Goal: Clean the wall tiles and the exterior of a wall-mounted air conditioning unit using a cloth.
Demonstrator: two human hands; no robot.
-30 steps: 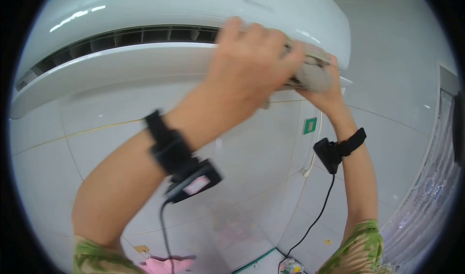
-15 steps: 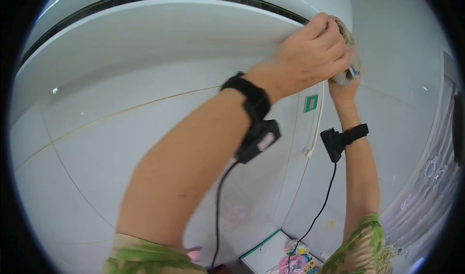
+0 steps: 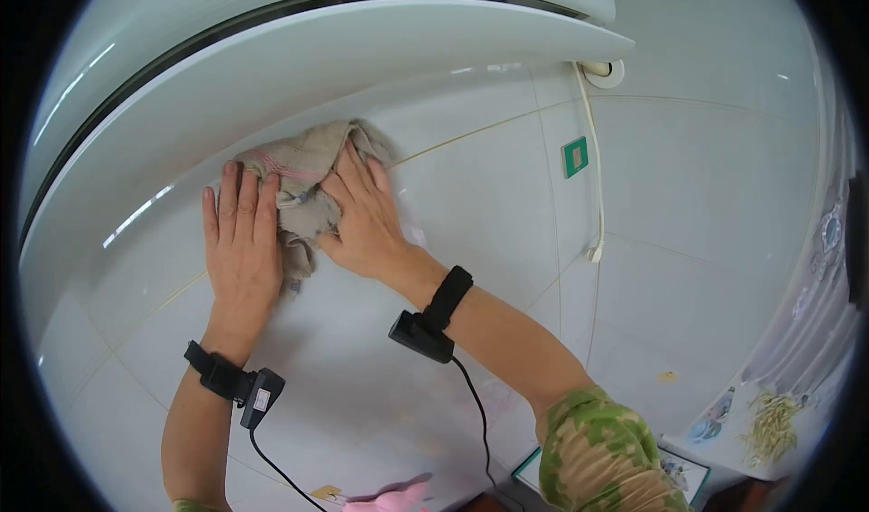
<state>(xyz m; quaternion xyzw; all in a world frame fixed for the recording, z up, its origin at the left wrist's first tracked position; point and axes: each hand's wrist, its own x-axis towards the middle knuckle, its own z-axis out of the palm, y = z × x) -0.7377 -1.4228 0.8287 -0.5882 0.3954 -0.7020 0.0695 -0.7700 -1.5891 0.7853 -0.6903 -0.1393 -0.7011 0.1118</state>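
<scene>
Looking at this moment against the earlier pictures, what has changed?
The crumpled beige cloth has moved left, from the right end of the white air conditioner to the white tiled wall below it. Both hands went with it: the right hand rests on it; the left hand has uncurled and lies flat at its left edge. The air conditioner and green-rimmed square wall plate stayed put.

Cloth (image 3: 312, 154) grey-beige, reddish stripes; sleeve (image 3: 602, 449) green-and-tan camouflage; wrist straps (image 3: 448, 297) black; air conditioner (image 3: 362, 41) white.

The right hand (image 3: 367, 227) hides some cloth (image 3: 308, 154); the top edge crops the air conditioner (image 3: 344, 46).
</scene>
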